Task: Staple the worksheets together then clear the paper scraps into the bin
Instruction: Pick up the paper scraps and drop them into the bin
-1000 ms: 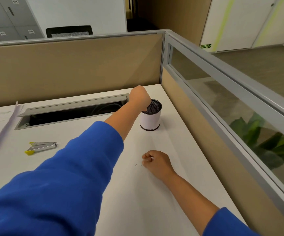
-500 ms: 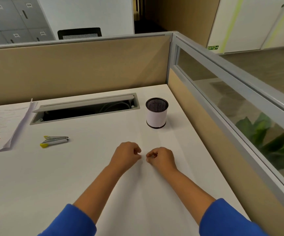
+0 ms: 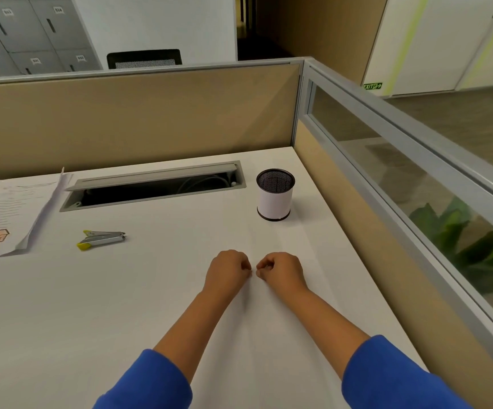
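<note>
Both my hands rest on the white desk, knuckles up and almost touching each other. My left hand and my right hand are each pinched shut at the fingertips, where a tiny pale paper scrap shows between them. The bin, a small black mesh cup with a white wrap, stands upright beyond my hands, near the desk's back right corner. A silver and yellow stapler lies to the left. The worksheets lie stacked at the far left edge.
An open cable slot with a raised grey lid runs along the back of the desk. Tan partition walls close the back and right sides, with a glass panel on the right. A plant sits beyond the glass.
My left hand has pulled back from above the bin and come down beside my right hand on the desk. The right hand stayed pinched in the same spot.
</note>
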`<state>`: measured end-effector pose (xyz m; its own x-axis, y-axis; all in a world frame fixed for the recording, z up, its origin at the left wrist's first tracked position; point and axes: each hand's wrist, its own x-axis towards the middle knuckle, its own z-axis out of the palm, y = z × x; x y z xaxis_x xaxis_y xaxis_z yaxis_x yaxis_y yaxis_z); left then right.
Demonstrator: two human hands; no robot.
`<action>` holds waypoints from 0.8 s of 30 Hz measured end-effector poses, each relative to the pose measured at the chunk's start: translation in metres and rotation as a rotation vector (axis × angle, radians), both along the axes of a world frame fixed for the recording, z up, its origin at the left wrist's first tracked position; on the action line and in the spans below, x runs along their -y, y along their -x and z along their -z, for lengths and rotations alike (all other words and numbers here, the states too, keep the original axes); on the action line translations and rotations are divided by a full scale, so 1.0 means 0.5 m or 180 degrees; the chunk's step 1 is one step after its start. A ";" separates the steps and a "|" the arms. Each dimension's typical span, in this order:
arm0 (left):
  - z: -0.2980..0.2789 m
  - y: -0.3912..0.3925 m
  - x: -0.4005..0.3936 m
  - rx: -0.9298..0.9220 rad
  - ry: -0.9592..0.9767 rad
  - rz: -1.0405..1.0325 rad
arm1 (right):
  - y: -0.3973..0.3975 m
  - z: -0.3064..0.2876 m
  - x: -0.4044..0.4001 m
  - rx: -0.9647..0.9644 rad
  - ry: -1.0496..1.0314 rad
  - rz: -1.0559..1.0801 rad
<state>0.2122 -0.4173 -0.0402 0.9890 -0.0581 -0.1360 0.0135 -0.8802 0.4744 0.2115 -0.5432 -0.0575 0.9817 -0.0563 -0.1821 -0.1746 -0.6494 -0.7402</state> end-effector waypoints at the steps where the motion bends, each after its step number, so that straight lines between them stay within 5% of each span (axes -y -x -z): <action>1: 0.001 -0.001 0.002 0.0005 -0.0053 0.0003 | -0.001 0.001 -0.001 0.0004 0.0026 -0.0017; 18: 0.028 0.022 0.020 0.0342 -0.1118 0.0451 | -0.018 -0.002 0.003 -0.0227 0.0018 0.0083; 24: 0.023 0.006 -0.001 0.0209 0.0276 -0.0075 | -0.008 -0.002 0.010 -0.0064 0.0055 -0.0015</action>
<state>0.2094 -0.4167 -0.0517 0.9968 -0.0435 -0.0664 0.0001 -0.8357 0.5492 0.2155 -0.5483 -0.0562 0.9781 -0.0549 -0.2009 -0.1862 -0.6629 -0.7252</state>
